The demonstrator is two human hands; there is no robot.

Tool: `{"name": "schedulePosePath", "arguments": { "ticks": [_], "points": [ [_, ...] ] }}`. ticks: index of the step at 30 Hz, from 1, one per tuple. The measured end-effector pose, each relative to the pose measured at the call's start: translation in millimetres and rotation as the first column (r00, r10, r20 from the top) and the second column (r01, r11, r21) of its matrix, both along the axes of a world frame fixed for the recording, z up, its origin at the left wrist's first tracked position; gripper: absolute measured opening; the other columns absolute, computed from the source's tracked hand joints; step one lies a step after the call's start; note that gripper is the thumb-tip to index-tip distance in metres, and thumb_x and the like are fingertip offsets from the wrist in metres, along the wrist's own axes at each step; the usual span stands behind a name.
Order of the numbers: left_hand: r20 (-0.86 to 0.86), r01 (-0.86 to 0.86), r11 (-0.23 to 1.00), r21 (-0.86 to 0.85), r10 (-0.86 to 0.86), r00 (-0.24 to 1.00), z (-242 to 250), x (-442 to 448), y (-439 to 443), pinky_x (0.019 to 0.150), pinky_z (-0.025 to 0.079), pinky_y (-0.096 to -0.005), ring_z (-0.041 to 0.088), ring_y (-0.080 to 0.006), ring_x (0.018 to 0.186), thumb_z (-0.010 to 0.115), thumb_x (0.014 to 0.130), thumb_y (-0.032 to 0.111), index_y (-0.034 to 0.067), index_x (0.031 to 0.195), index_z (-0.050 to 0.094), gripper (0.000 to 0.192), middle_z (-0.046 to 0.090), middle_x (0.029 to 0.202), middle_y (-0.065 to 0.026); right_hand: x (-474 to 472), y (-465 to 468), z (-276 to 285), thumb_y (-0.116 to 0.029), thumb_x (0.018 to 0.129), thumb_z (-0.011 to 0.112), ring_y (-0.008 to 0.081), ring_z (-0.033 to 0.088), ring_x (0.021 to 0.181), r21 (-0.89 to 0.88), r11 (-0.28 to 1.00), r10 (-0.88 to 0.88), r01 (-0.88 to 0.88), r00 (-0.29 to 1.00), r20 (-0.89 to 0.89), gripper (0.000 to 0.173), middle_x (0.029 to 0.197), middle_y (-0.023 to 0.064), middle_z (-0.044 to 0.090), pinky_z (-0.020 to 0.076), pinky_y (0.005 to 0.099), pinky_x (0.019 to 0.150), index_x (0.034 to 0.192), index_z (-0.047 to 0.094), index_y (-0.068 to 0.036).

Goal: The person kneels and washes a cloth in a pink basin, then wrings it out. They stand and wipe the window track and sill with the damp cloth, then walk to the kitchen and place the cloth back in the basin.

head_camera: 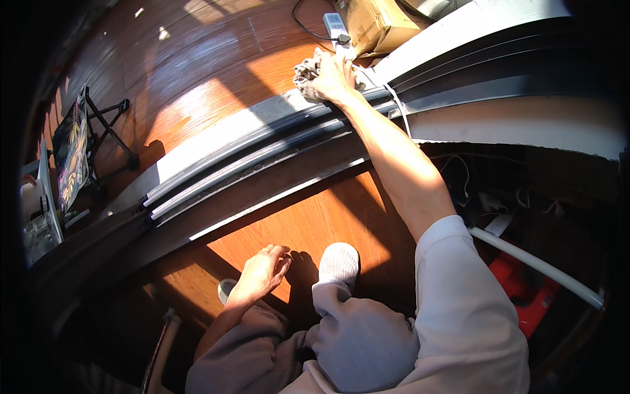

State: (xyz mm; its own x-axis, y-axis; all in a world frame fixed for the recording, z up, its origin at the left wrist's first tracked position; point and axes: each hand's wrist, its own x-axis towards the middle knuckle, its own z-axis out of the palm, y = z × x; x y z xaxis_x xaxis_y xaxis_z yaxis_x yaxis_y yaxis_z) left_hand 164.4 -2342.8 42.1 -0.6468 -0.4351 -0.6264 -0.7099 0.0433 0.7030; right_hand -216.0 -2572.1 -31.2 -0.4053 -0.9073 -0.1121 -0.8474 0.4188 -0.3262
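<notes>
My right arm stretches forward over the sliding-door track (275, 143). At its far side my right hand (334, 79) grips a crumpled grey cloth (306, 78), pressed on the pale stone sill (197, 140) beside the track. Part of the cloth is hidden under the palm. My left hand (263, 271) hangs above the wood floor (295, 221) in front of my knees, holding nothing, its fingers loosely curled and slightly apart. The track has several parallel metal rails with dark grooves between them, and dirt shows in one groove.
Just past my right hand lie a white power strip (335, 24) with a black plug and a cardboard box (376, 24). A white cable (398, 106) crosses the track. A folding stool (76, 152) stands at left. To the right are a white pole (536, 266) and a red object (524, 290).
</notes>
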Motion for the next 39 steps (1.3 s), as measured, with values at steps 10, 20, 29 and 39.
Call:
{"name": "schedulePosePath", "arguments": {
  "ticks": [10,20,29,39],
  "points": [
    [-0.034,-0.027,1.0,-0.008,0.026,0.999,-11.1,0.4,-0.4,0.093,0.057,-0.048,0.07,-0.0394,0.109,0.066,0.104,0.022,0.001,0.123,0.069,0.028,0.072,0.111,-0.02,-86.7,-16.5,58.3,-0.013,0.085,0.077,0.0322,0.062,0.112,0.125,0.621,0.661,-0.774,0.431,-0.615,0.039,0.118,0.0121,0.062,0.0495,0.0503,0.088,0.122,0.069,-0.016],
    [-0.051,-0.056,0.998,-0.025,0.055,0.997,-13.5,-1.5,-12.9,0.096,0.057,-0.0485,0.068,-0.0399,0.113,0.065,0.104,0.021,0.001,0.124,0.069,0.028,0.071,0.115,-0.0208,-125.5,-33.7,13.8,-0.004,0.084,0.069,0.0364,0.073,0.115,0.239,0.863,0.433,-0.445,0.895,0.103,0.047,0.122,0.021,0.076,0.0569,0.046,0.102,0.131,0.075,-0.009],
    [-0.024,-0.029,0.999,0.031,0.03,0.999,-23.9,1.4,-7.0,0.097,0.057,-0.0479,0.069,-0.0403,0.113,0.066,0.103,0.019,0.002,0.124,0.069,0.027,0.071,0.118,-0.0206,-100.7,-32.8,45.3,-0.009,0.089,0.068,0.0298,0.058,0.123,0.187,0.426,0.829,-0.885,0.299,-0.472,0.03,0.122,0.007,0.062,0.0476,0.0471,0.098,0.119,0.071,-0.01],
    [-0.056,-0.055,0.998,0.024,0.056,0.997,-22.2,7.0,-10.5,0.097,0.056,-0.0486,0.068,-0.0402,0.114,0.064,0.105,0.019,0.002,0.125,0.069,0.027,0.071,0.117,-0.021,-99.4,-13.3,6.7,0.0,0.07,0.074,0.0345,0.062,0.12,0.311,0.626,0.779,-0.715,0.565,-0.27,0.042,0.123,0.0093,0.068,0.048,0.0489,0.105,0.111,0.077,-0.007]
  ]
}}
